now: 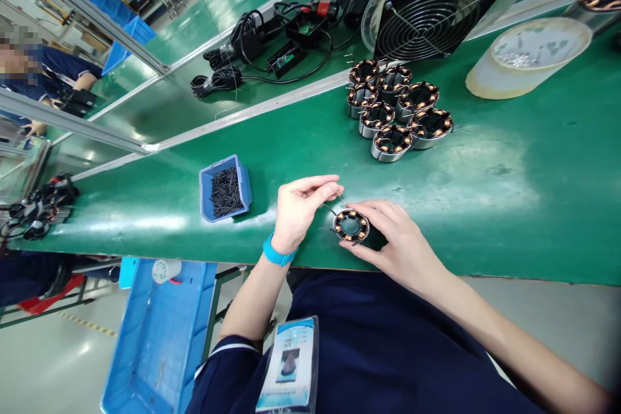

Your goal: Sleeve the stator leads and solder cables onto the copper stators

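My right hand [398, 236] grips a motor stator [351, 226], a metal ring with copper windings, low over the green bench. Its thumb and fingers close around the ring from the right. At the stator's upper left, my left hand [305, 204] pinches a thin wire end [341, 198] that rises from the windings. Two dark leads stick out of the stator's left side. Left of my left hand is a small blue bin [226, 189] of short black tubes. Several more stators [392, 142] stand grouped beyond my right hand.
A white tub [531, 55] stands at the back right beside a round fan grille [427, 26]. Black cables and adapters [262, 45] lie behind a metal rail. A large blue crate [160, 336] sits below the bench edge. A person [48, 71] works at the far left.
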Tool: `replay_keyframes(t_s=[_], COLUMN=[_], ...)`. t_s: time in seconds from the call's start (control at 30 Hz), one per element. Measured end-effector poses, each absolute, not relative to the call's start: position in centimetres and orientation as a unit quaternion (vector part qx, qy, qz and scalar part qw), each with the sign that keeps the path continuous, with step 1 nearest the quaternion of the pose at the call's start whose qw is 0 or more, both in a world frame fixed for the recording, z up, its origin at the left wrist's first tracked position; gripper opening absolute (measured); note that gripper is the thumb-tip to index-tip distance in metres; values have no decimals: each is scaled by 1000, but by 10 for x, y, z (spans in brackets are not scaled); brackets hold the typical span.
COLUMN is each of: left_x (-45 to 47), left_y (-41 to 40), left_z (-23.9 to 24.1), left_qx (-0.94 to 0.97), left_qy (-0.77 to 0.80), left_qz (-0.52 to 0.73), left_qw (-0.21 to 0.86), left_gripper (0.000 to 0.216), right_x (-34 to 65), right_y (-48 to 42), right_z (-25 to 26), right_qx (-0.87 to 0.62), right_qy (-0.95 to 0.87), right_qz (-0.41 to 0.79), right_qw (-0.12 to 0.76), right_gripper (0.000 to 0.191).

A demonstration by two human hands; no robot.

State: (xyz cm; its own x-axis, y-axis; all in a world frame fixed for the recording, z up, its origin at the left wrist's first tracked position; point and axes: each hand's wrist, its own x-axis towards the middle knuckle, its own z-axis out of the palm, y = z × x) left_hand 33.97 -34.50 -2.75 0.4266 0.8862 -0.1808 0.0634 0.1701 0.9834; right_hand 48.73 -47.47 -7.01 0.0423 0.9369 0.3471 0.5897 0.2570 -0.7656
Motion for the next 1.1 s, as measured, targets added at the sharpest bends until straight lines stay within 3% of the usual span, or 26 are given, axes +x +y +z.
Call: replay_keyframes(t_s=[0.17, 0.3, 0.47, 0.67, 0.8, 1.1], left_x=[336, 330, 325, 331, 334, 334], left_y=[-346, -343, -338, -336, -336, -327], left_z=[-26, -16, -2, -4, -1, 20], left_qx=[564, 596, 686, 750, 763, 795], left_qy=[415, 378, 343, 356, 369, 322], left_qz=[311, 245, 185, 229, 187, 88], left_qw=[643, 664, 613, 508, 497, 507], left_gripper=[32, 45, 29, 27, 15, 17], right_x=[487, 488, 488, 487, 487, 488], right_y=[-475, -475, -475, -475, -475, -474], right_z=[-70, -70, -70, -71, -72, -73], right_qx=[-579, -578, -578, -579, -577, -570], right_qy=[-662, -664, -665, -664, -664, -666], right_qz=[198, 194, 192, 192, 193, 193], right_qw=[432, 432, 432, 433, 435, 441], right_gripper=[47, 46, 45, 48, 48, 46])
